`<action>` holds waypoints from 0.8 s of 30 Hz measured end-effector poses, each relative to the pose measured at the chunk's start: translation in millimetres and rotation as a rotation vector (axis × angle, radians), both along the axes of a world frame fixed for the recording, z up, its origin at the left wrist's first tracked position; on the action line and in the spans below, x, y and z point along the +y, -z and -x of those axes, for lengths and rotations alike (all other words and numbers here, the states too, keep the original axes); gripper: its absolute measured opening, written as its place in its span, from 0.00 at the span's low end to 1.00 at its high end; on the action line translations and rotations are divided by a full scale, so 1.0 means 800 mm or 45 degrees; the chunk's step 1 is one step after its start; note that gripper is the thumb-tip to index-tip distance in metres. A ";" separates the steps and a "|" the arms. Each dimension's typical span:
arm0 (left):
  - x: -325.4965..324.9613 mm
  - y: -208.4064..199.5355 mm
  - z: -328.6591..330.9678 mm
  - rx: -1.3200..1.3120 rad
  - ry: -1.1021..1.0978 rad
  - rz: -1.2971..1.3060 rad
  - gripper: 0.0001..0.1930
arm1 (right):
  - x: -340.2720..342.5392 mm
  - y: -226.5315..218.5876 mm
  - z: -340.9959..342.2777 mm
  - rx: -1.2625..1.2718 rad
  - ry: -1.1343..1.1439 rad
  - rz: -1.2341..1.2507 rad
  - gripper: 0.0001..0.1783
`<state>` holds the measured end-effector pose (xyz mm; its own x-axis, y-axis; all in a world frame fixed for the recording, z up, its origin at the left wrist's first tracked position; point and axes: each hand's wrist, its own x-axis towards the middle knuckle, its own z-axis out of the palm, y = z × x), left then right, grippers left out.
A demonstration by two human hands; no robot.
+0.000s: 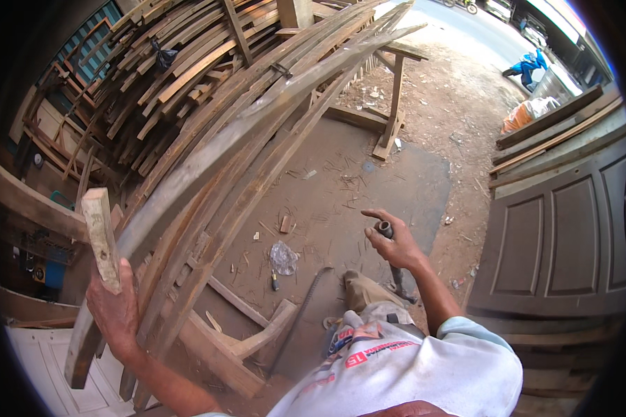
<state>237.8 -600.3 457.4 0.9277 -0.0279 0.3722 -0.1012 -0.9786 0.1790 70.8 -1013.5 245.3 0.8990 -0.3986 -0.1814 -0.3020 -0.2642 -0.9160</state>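
Observation:
My left hand (113,309) is closed around a short, squared wooden block (102,236) that stands up out of the grip. Right beside that hand runs a long, pale wooden beam (209,149), slanting from the lower left to the far top right over other timbers. My right hand (400,247), in front of my body, grips a hammer (397,276) by its dark handle. The handle's end points up and the metal head hangs low, near my leg. The index finger stretches out past the handle. Part of the left fingers is hidden by the block.
Long planks (209,243) lie on a wooden trestle (393,104). A big timber stack (181,62) fills the back left. On the ground are nails, a clear plastic bag (283,258), a screwdriver-like tool (275,282) and a wooden frame (257,340). A dark panelled door (556,243) leans at right.

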 end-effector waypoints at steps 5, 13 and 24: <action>-0.037 0.039 0.006 0.595 0.262 0.246 0.29 | -0.094 0.027 0.023 0.050 -0.034 0.173 0.28; -0.452 0.233 0.042 1.474 0.996 0.186 0.34 | -0.205 0.000 -0.013 -0.494 -0.125 -0.023 0.51; -0.688 0.252 -0.182 0.056 1.059 -0.137 0.45 | -0.351 0.048 0.049 -0.188 0.256 0.061 0.35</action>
